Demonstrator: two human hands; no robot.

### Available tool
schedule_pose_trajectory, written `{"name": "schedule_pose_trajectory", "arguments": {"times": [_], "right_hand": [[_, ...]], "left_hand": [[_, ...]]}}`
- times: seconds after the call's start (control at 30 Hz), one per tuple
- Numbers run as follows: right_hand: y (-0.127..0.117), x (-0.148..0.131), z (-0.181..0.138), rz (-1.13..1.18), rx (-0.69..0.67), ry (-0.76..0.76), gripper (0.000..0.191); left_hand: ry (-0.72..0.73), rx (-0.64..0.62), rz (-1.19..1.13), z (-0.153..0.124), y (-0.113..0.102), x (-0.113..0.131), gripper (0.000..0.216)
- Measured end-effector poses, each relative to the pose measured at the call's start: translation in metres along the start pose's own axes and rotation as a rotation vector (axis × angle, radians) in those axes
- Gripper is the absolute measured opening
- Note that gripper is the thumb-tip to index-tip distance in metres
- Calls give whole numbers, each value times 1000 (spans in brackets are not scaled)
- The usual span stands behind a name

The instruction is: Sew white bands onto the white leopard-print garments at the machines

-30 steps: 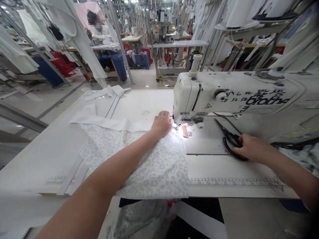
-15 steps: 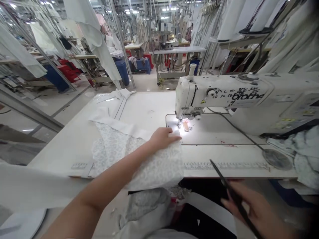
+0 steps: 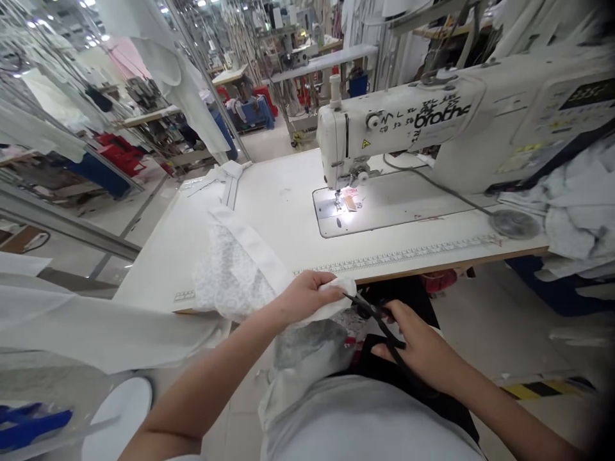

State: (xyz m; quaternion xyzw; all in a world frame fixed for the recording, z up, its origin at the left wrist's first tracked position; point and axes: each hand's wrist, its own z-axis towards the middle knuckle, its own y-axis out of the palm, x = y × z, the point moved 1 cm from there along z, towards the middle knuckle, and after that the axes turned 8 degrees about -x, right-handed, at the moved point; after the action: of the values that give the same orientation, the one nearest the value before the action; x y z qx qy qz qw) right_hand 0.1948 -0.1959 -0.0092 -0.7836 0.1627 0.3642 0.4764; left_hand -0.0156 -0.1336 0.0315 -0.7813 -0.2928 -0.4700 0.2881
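Pinched in my left hand (image 3: pixel 310 298) is the edge of a white patterned fabric piece (image 3: pixel 230 269), just off the table's front edge. The fabric trails leftward across the table and has a plain white band (image 3: pixel 259 246) along its upper side. My right hand (image 3: pixel 416 339) grips black scissors (image 3: pixel 384 326) by the handles. The scissor tips meet the fabric edge right beside my left fingertips; whether the blades have cut it I cannot tell. Beyond my hands stands a white sewing machine (image 3: pixel 384 134), its needle area lit, with no fabric under the needle.
A measuring tape strip (image 3: pixel 398 256) runs along the front edge of the white table (image 3: pixel 288 211). At right are a round grey disc (image 3: pixel 516 224) with a cable and a heap of pale fabric (image 3: pixel 581 186). White cloth (image 3: pixel 110 326) hangs at left.
My left hand has drawn the fabric from beside the needle toward me, off the front edge. My right hand has brought the scissors left to the fabric. The view has tilted down.
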Motion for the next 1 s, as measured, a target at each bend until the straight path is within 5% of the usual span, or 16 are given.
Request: {"name": "schedule_pose_trajectory", "arguments": {"times": [0.2, 0.5, 0.83, 1.0], "right_hand": [[8, 3, -9, -97, 67, 33, 34], [9, 21, -22, -154, 62, 88, 34], [15, 28, -27, -95, 104, 109, 32], [25, 24, -20, -133, 159, 105, 33]], "left_hand": [[49, -35, -188, 0, 19, -5, 23], [-100, -153, -65, 3, 30, -8, 24], [-127, 260, -368, 7, 19, -7, 28], [-88, 300, -389, 11, 23, -11, 29]]}}
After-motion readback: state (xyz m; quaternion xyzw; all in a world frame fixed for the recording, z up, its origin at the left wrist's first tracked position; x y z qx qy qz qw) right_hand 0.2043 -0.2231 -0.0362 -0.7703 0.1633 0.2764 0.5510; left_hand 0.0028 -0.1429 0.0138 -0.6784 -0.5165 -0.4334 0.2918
